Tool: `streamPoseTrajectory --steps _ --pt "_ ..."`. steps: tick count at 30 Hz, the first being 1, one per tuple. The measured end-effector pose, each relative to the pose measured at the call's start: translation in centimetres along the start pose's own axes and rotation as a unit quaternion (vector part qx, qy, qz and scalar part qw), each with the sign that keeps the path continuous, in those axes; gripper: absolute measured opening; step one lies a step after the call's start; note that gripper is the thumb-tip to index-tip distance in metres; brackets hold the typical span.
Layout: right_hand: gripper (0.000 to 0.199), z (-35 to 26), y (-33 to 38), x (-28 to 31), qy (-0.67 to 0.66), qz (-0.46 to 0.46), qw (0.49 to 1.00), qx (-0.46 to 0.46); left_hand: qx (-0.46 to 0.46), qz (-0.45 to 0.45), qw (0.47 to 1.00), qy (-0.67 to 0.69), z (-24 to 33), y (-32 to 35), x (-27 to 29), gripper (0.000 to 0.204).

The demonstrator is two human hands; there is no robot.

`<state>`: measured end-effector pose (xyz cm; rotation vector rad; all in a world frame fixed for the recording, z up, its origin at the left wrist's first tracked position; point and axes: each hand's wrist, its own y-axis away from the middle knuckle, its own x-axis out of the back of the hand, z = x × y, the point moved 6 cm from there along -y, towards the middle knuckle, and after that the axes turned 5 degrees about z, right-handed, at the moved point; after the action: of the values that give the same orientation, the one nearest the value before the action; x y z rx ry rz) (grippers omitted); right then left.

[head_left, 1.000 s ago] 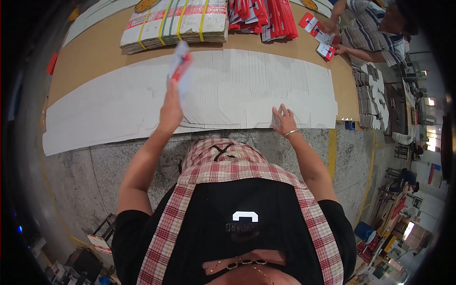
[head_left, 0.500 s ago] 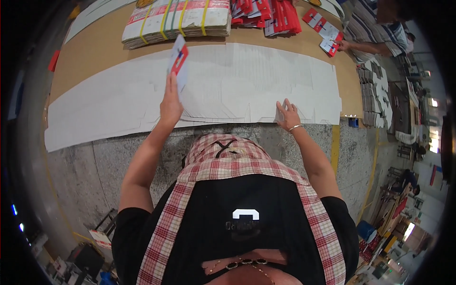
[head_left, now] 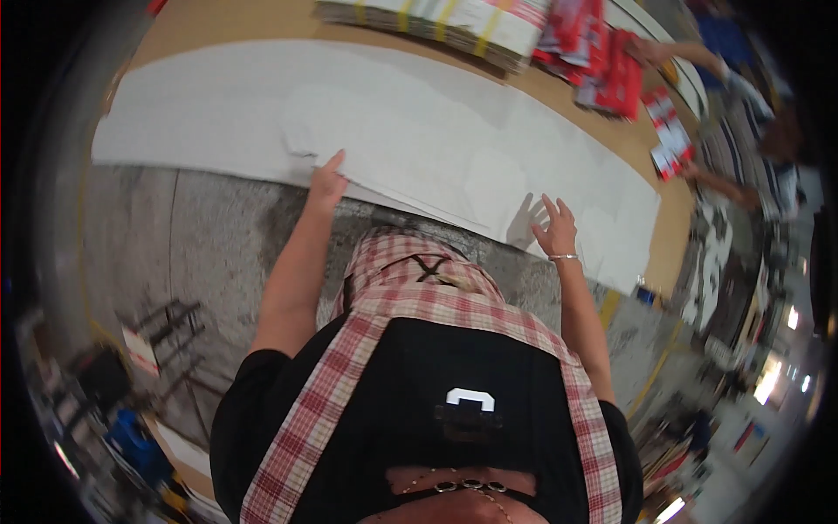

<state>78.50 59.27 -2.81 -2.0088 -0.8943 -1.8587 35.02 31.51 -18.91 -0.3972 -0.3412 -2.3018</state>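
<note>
The left hand (head_left: 327,179) is laid flat on the white sheets (head_left: 419,140); the right hand (head_left: 554,229) is spread open at their near edge.

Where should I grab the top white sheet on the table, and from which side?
Probably at its near long edge, coming from the person's side. The white sheet lies flat on the table, so only its edge offers a pinch. The left hand already rests at that edge; the right hand hovers open near it.

White sheets (head_left: 419,131) cover a tan tabletop (head_left: 218,22), red-and-white packets (head_left: 602,65) lie at upper right beside yellow-banded stacks (head_left: 436,17), above a grey floor (head_left: 192,236) and a red-checked apron (head_left: 410,288).
</note>
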Motion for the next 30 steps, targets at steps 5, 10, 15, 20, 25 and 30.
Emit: streamPoseTrajectory --steps 5,10,15,20,25,30 --pt "0.059 -12.9 -8.1 0.7 -0.164 0.063 0.969 0.174 0.256 0.058 0.721 0.641 6.9 1.2 -4.6 0.046" --pt "0.058 -25.8 -15.5 -1.6 -0.242 -0.027 0.917 0.316 0.235 0.13 0.73 0.628 8.2 2.7 -3.1 0.038" --pt "0.062 -32.3 -22.5 -3.7 -0.191 -0.025 0.942 0.276 0.277 0.106 0.752 0.588 8.9 1.7 -3.3 0.037" --pt "0.056 -34.1 -24.3 -4.3 -0.153 -0.061 0.962 0.218 0.292 0.121 0.751 0.58 10.1 2.5 -3.7 0.03" --pt "0.049 -35.3 -23.9 -3.4 -0.167 0.002 0.953 0.252 0.355 0.111 0.776 0.51 8.3 1.9 -2.7 0.027" --pt "0.048 -32.9 -22.7 -1.4 -0.228 0.002 0.954 0.193 0.318 0.038 0.769 0.553 11.2 2.0 -2.4 0.039"
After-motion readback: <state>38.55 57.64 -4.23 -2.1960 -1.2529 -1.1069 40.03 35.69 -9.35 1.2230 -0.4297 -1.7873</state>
